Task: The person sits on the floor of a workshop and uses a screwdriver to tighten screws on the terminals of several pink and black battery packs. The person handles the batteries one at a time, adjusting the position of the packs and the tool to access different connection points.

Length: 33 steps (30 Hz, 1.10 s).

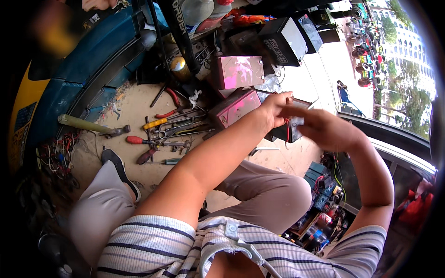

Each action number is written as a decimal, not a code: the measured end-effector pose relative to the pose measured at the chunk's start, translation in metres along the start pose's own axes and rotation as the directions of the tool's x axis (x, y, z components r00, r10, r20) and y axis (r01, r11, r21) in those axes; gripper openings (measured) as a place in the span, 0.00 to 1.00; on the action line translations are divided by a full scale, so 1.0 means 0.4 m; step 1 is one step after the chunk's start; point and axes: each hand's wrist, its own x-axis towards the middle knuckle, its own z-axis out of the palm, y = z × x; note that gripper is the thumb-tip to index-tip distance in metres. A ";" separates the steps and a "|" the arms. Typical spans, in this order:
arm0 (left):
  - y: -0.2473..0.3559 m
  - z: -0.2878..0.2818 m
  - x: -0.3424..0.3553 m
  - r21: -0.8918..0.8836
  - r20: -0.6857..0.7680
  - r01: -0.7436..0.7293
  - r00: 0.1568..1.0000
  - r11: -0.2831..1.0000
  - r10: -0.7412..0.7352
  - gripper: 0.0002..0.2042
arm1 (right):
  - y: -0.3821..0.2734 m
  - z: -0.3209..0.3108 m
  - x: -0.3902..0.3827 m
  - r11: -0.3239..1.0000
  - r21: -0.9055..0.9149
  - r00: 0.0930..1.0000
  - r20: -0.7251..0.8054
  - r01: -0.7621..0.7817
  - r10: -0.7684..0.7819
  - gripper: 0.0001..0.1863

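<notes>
My left hand point(276, 108) reaches over the pink-and-black boxy batteries, its fingers curled closed. What it grips is mostly hidden. A thin red wire point(287, 124) hangs just under its fingers, in front of a dark battery point(281, 133). Close beside it on the right is my right hand point(327, 129), smeared by motion, its fingers pointing toward the left hand. A pink-topped battery point(234, 110) lies beside my left wrist. Behind it rests another pink battery point(238, 72).
On the floor to the left lie a hammer point(116, 131), red-handled pliers point(174, 103), a red-handled screwdriver point(136, 140) and several wrenches. Black batteries point(280, 44) stand at the back. A blue-yellow machine point(79, 69) borders the left; tangled wires point(58, 155) lie near it.
</notes>
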 end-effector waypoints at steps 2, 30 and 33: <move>0.005 0.003 0.013 -0.010 0.025 0.033 0.999 0.999 -0.033 0.08 | 0.033 0.024 -0.025 0.998 -0.049 0.922 0.384 -0.032 0.048 0.25; -0.025 0.009 -0.017 0.116 0.008 0.051 0.999 0.992 -0.053 0.06 | 0.128 -0.040 -0.036 0.605 -0.352 0.700 -0.340 -0.714 0.628 0.25; -0.043 -0.012 -0.006 0.167 -0.034 0.042 0.999 0.985 -0.037 0.06 | 0.069 -0.032 -0.026 0.960 -0.164 0.909 -0.390 -0.228 0.149 0.31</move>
